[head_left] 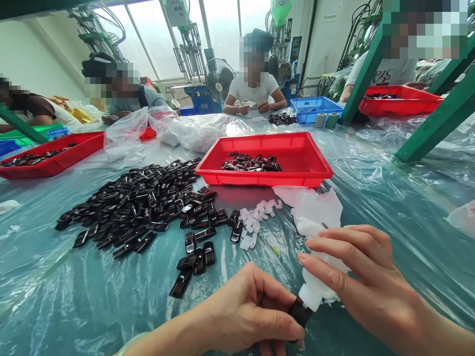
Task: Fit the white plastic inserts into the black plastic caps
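Observation:
My left hand [252, 311] pinches a small black plastic piece [300, 312] between thumb and fingers. A white piece [310, 296] sits at the upper end of the black one; whether they are joined I cannot tell. Just right of it, my right hand [367, 282] is open, with long fingers stretched out over a white patch of bag and small bits. Its thumb is hidden. Beyond my hands, small white plastic parts [252, 225] lie scattered beside a large heap of glossy black pieces [141, 202]. Several black pieces [196, 259] lie apart, nearer my left hand.
A red tray [311, 175] with black pieces stands ahead, a white plastic bag [315, 210] in front of it. Another red tray [55, 165] is at left. Green posts [438, 118] rise at right. Several people sit around the plastic-covered table [401, 222].

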`<action>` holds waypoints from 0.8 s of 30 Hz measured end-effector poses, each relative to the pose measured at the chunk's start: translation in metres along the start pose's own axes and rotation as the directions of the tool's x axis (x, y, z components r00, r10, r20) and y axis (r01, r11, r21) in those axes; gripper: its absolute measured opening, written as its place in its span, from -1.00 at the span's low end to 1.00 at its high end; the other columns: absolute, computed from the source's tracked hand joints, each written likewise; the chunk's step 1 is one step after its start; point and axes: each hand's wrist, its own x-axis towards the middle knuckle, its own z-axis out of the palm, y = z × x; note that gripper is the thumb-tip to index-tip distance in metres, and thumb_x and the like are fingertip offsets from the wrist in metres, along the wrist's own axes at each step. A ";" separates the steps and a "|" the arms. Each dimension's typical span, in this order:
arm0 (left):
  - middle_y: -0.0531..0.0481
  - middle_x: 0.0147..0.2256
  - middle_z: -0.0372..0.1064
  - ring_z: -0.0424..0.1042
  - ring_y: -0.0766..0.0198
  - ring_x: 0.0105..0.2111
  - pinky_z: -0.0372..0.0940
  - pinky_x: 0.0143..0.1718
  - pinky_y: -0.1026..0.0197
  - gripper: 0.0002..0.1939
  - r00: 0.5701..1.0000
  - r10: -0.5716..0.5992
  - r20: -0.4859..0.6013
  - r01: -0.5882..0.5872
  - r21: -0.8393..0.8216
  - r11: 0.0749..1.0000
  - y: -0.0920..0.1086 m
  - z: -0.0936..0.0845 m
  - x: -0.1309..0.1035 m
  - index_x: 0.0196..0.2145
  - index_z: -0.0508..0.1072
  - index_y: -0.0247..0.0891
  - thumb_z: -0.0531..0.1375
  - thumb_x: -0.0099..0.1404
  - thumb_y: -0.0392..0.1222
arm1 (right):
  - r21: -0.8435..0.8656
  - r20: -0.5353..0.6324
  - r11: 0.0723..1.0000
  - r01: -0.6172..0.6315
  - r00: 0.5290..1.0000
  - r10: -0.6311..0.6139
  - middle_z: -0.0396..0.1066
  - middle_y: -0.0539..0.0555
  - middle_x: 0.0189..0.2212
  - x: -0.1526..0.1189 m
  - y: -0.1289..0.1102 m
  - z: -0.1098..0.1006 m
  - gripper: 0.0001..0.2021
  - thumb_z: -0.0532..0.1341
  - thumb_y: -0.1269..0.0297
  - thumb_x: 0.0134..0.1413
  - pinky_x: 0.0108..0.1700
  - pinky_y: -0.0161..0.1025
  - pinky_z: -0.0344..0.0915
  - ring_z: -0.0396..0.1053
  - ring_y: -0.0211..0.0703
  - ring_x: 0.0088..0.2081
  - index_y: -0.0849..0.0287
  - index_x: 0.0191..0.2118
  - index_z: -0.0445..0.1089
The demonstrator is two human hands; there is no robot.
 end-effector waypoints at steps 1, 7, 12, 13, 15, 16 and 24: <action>0.05 -0.65 0.29 0.30 0.46 -0.67 0.23 -0.68 0.47 -0.81 1.000 0.001 -0.001 -0.001 -0.002 1.000 0.000 0.000 0.000 -0.51 0.50 -0.42 0.29 -0.04 -0.18 | 0.003 0.009 1.000 -0.005 1.000 0.005 0.44 0.05 -0.21 0.000 0.000 0.000 -0.73 0.02 0.48 0.18 -0.02 -0.01 0.06 0.30 -0.08 -0.08 0.07 -0.16 0.40; 0.05 -0.63 0.29 0.30 0.48 -0.67 0.24 -0.68 0.49 -0.83 1.000 0.014 0.010 -0.013 -0.020 1.000 -0.001 -0.002 -0.001 -0.50 0.50 -0.42 0.28 -0.03 -0.22 | 0.018 0.034 1.000 0.009 0.999 -0.010 0.43 0.05 -0.20 -0.003 0.003 -0.002 -0.73 0.00 0.48 0.18 0.00 0.01 0.05 0.28 -0.08 -0.06 0.08 -0.16 0.40; 0.05 -0.64 0.27 0.30 0.47 -0.67 0.24 -0.68 0.48 -0.81 1.000 0.019 0.017 -0.018 -0.037 0.999 -0.002 -0.003 0.000 -0.49 0.51 -0.43 0.29 -0.03 -0.20 | 0.004 0.042 1.000 0.016 0.999 -0.016 0.43 0.04 -0.20 -0.003 0.004 -0.003 -0.71 -0.01 0.47 0.18 0.01 -0.01 0.05 0.29 -0.08 -0.06 0.06 -0.16 0.39; 0.06 -0.65 0.27 0.30 0.47 -0.67 0.24 -0.68 0.49 -0.80 1.000 0.020 0.016 -0.019 -0.035 0.999 -0.002 -0.002 0.000 -0.49 0.51 -0.43 0.29 -0.03 -0.19 | 0.003 0.036 1.000 0.013 0.999 -0.013 0.43 0.04 -0.20 -0.002 0.004 -0.004 -0.72 -0.01 0.46 0.18 0.00 -0.01 0.05 0.29 -0.08 -0.06 0.06 -0.16 0.39; 0.06 -0.66 0.26 0.30 0.47 -0.67 0.24 -0.68 0.49 -0.80 1.000 0.016 0.017 -0.016 -0.025 1.000 -0.002 -0.002 0.000 -0.49 0.51 -0.44 0.29 -0.03 -0.19 | -0.007 0.028 1.000 0.000 1.000 0.000 0.43 0.05 -0.21 -0.001 0.003 -0.003 -0.73 0.00 0.46 0.18 0.00 -0.02 0.05 0.29 -0.08 -0.06 0.06 -0.15 0.39; 0.07 -0.66 0.25 0.30 0.47 -0.67 0.24 -0.67 0.49 -0.80 1.000 0.012 0.020 -0.011 -0.021 1.000 -0.002 -0.002 0.000 -0.49 0.51 -0.43 0.29 -0.03 -0.19 | -0.014 0.023 1.000 -0.006 1.000 0.006 0.43 0.05 -0.21 0.000 0.002 -0.003 -0.73 0.00 0.47 0.18 0.00 -0.02 0.05 0.29 -0.08 -0.07 0.06 -0.15 0.39; 0.09 -0.67 0.27 0.30 0.46 -0.67 0.24 -0.67 0.47 -0.83 1.000 -0.004 0.004 0.004 -0.007 1.000 -0.001 -0.001 0.002 -0.53 0.49 -0.41 0.30 -0.05 -0.21 | -0.013 -0.012 1.000 0.015 1.000 -0.016 0.43 0.05 -0.23 -0.001 0.000 0.001 -0.73 0.01 0.50 0.17 -0.02 -0.01 0.07 0.31 -0.08 -0.10 0.09 -0.17 0.40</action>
